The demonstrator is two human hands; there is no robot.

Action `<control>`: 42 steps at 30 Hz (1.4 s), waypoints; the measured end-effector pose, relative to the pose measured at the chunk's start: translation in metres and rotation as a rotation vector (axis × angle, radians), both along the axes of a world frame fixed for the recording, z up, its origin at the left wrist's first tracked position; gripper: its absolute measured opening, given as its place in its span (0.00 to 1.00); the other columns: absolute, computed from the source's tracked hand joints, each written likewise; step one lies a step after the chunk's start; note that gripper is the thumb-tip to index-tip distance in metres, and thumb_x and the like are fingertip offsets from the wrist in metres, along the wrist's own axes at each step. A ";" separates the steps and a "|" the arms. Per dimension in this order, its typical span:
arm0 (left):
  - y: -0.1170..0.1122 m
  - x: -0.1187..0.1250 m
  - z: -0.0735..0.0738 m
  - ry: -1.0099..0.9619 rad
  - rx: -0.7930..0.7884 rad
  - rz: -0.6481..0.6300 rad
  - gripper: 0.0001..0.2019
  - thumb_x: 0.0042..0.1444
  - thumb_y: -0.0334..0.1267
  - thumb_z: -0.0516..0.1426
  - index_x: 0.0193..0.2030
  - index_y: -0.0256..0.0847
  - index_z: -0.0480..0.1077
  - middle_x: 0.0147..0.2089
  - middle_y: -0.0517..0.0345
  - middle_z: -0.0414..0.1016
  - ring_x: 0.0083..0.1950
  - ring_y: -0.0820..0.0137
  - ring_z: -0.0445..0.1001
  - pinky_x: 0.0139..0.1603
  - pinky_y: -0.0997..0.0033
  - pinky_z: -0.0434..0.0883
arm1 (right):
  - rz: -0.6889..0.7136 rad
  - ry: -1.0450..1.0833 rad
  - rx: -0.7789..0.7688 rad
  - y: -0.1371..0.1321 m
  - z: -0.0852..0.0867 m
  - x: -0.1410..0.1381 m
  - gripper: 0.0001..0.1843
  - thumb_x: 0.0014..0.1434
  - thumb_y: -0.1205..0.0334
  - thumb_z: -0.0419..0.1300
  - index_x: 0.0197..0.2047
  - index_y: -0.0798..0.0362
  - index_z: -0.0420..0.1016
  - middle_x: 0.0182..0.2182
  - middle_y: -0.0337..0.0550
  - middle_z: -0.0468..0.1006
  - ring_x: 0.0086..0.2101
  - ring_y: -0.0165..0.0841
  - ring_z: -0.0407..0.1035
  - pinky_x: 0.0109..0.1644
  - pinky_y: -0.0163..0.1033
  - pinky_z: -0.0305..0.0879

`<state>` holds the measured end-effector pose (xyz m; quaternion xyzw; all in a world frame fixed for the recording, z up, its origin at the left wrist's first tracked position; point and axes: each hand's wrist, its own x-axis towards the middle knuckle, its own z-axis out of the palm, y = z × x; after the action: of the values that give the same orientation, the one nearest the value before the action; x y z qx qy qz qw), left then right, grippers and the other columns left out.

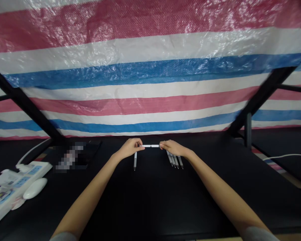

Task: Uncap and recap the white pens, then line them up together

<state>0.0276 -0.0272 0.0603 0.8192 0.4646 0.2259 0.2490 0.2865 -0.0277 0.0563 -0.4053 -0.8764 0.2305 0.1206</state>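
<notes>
A white pen (151, 146) is held level between my two hands, above the far part of the black table (140, 201). My left hand (129, 147) pinches its left end, and my right hand (174, 148) grips the right end. Under my left hand lies another white pen (135, 161), its dark tip toward me and its upper part partly covered by the fingers. Several similar pens (175, 160) lie side by side just below my right hand, which hides their far ends.
At the left stands a white power strip (21, 184) with plugs and a cable, and a white computer mouse (35, 188) beside it. A blurred-out item on a dark object (91, 154) lies nearer the middle. Black frame bars (249, 100) and a striped plastic sheet (150, 103) close off the back.
</notes>
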 end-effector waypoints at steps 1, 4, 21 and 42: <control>0.000 0.000 0.000 -0.001 0.010 -0.003 0.13 0.49 0.48 0.58 0.31 0.38 0.69 0.24 0.63 0.68 0.26 0.74 0.66 0.29 0.74 0.60 | 0.000 0.001 -0.001 0.000 0.000 0.000 0.18 0.65 0.57 0.41 0.31 0.53 0.66 0.27 0.41 0.68 0.30 0.31 0.61 0.38 0.37 0.54; 0.000 0.000 -0.001 0.025 0.019 0.010 0.15 0.50 0.50 0.57 0.32 0.39 0.70 0.26 0.61 0.70 0.27 0.73 0.66 0.30 0.74 0.60 | -0.001 0.001 -0.006 0.000 0.000 0.000 0.18 0.65 0.56 0.41 0.31 0.53 0.66 0.27 0.41 0.68 0.29 0.31 0.61 0.38 0.37 0.54; 0.002 0.003 -0.008 -0.182 0.121 -0.026 0.09 0.47 0.41 0.62 0.30 0.39 0.70 0.29 0.62 0.70 0.28 0.75 0.66 0.33 0.75 0.63 | 0.011 0.084 -0.074 0.005 -0.010 0.001 0.20 0.65 0.53 0.40 0.30 0.53 0.65 0.22 0.37 0.62 0.26 0.30 0.58 0.34 0.36 0.52; 0.018 0.006 -0.029 -0.542 -0.210 0.040 0.15 0.50 0.42 0.59 0.42 0.36 0.73 0.34 0.51 0.78 0.34 0.69 0.74 0.35 0.72 0.68 | -0.064 0.264 -0.265 0.009 -0.009 -0.007 0.22 0.63 0.50 0.41 0.30 0.55 0.68 0.20 0.35 0.57 0.24 0.28 0.54 0.30 0.35 0.50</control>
<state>0.0333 -0.0094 0.0308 0.6894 0.4183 0.3920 0.4429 0.2792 -0.0183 0.0474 -0.4116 -0.8015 0.3911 0.1876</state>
